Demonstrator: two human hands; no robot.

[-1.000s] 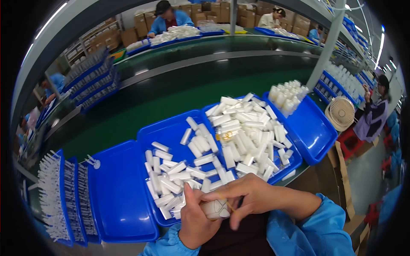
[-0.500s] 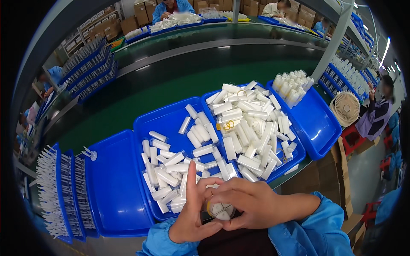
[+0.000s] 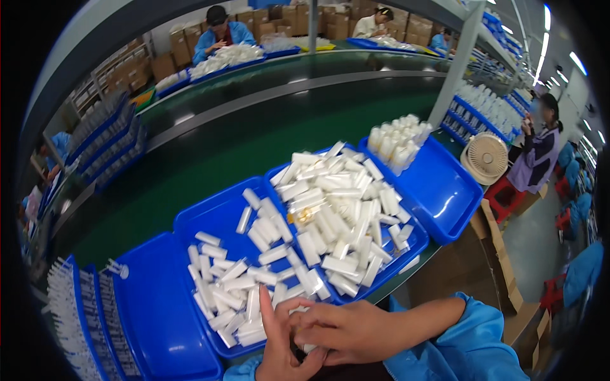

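Note:
My left hand (image 3: 278, 346) and my right hand (image 3: 359, 331) meet at the bottom centre, closed around a bundle of white pieces (image 3: 309, 348). The fingers hide most of the bundle. My left index finger points up while the thumb presses from below; my right fingers curl over the top. Just beyond lies a blue tray (image 3: 184, 219) with loose white film-wrapped pieces (image 3: 232, 279). To its right, another blue tray (image 3: 416, 244) holds a higher pile of the same pieces (image 3: 349, 203), with yellow rubber bands (image 3: 307, 214) on it.
White bundles (image 3: 400, 141) stand in a blue tray (image 3: 438, 190) at right, near a beige fan (image 3: 485, 157). At left are a blue tray (image 3: 159, 311) and trays of white stick-like parts (image 3: 70, 317). A green conveyor (image 3: 210, 152) runs behind; cardboard (image 3: 502, 267) stands at right. Co-workers sit beyond.
The view has shifted, so the trays appear further left and lower. My hands stay together around the bundle, which is now more covered by my right fingers.

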